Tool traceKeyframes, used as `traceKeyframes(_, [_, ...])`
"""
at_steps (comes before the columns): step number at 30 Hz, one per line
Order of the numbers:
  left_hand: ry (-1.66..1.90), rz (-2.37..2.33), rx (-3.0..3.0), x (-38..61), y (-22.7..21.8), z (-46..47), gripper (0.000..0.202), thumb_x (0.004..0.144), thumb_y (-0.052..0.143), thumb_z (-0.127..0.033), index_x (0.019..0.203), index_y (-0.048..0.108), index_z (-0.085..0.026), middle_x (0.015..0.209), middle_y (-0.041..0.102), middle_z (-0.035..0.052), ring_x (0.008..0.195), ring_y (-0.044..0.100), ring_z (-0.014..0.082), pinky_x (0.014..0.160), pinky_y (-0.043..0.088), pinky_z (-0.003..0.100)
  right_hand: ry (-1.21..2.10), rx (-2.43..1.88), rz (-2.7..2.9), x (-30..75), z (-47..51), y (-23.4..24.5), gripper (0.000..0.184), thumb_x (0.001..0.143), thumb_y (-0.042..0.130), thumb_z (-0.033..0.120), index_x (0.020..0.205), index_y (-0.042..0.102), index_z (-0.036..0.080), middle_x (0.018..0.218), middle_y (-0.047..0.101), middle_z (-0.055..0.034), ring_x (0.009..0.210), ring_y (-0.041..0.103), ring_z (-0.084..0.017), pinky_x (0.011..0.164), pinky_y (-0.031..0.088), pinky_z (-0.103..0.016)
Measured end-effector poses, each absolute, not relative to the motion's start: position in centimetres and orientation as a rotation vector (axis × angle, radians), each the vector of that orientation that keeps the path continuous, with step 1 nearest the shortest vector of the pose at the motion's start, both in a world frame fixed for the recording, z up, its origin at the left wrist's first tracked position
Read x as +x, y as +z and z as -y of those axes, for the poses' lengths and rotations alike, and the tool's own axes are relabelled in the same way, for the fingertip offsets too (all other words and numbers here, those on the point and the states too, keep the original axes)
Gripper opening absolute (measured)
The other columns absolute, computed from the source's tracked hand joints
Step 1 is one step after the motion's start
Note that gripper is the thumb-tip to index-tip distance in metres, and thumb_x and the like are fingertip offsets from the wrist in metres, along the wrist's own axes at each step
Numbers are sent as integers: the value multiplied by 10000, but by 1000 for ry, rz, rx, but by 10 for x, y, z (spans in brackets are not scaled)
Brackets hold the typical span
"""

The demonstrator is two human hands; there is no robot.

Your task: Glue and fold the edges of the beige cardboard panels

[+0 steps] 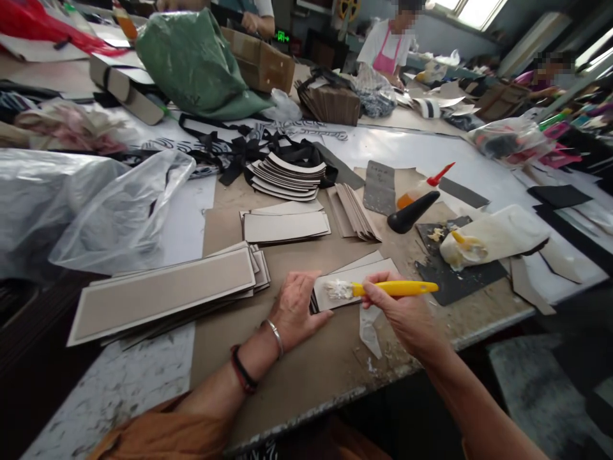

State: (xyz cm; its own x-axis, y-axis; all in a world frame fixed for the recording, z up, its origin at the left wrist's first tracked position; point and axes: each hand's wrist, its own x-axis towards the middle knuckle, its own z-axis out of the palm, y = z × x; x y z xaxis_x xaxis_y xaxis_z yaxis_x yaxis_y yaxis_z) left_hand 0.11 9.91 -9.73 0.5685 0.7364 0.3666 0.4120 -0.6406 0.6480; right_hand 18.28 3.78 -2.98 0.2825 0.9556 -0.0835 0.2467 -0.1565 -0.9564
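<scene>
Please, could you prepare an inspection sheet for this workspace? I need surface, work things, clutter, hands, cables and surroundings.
Surface: brown sheet, pale flecks near the front edge.
Job's things: yellow-handled brush, its tip coated in white paste, over pale pieces; long panels stacked to the left.
Clutter: clear plastic bag, left; green bag and tangled black straps, behind.
Hands: left hand rests at the pieces' left edge; right hand grips the brush handle.
Cables: nothing seen.
Surroundings: other people further back, one in a pink apron.
</scene>
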Motion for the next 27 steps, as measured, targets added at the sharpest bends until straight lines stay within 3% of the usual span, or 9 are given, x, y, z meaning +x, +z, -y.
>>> traceKeyframes(4, [857, -942, 2295, 2, -97, -99, 577, 652, 704, -286, 1146, 449, -130, 1059, 595, 100, 957, 510, 253, 886, 418, 403, 887, -1703, 1118, 183, -41, -39, 324, 719, 650, 489, 766, 545, 186, 620, 591, 12, 550, 579, -145, 559, 467, -261])
traceKeyframes(12, [842, -963, 2319, 3, -95, -97, 550, 665, 683, -247, 1145, 441, -129, 1050, 591, 100, 949, 498, 256, 888, 405, 408, 117, -2059, 1318, 243, -22, -30, 287, 762, 573, 479, 754, 567, 191, 682, 595, -33, 629, 582, -198, 614, 463, -344])
traceKeyframes(16, [868, -971, 2340, 3, -97, -96, 539, 676, 676, -248, 1146, 433, -146, 1051, 589, 93, 949, 505, 250, 892, 406, 406, -270, -1902, 1629, 236, -18, -22, 179, 844, 520, 349, 745, 547, 203, 729, 576, -38, 737, 565, -195, 712, 468, -343])
traceKeyframes(19, [879, -977, 2348, 3, -97, -95, 531, 682, 672, -252, 1148, 432, -168, 1048, 585, 81, 951, 511, 250, 888, 408, 410, -360, -1810, 1863, 220, -16, -23, 83, 880, 482, 221, 844, 543, 179, 787, 568, -64, 779, 561, -189, 741, 471, -321])
traceKeyframes(27, [932, -982, 2331, 4, -99, -92, 538, 678, 680, -265, 1148, 433, -179, 1043, 593, 80, 938, 522, 259, 862, 433, 424, -540, -1841, 2125, 208, -9, -32, 137, 874, 464, 106, 945, 570, 154, 901, 593, -112, 877, 550, -214, 772, 469, -315])
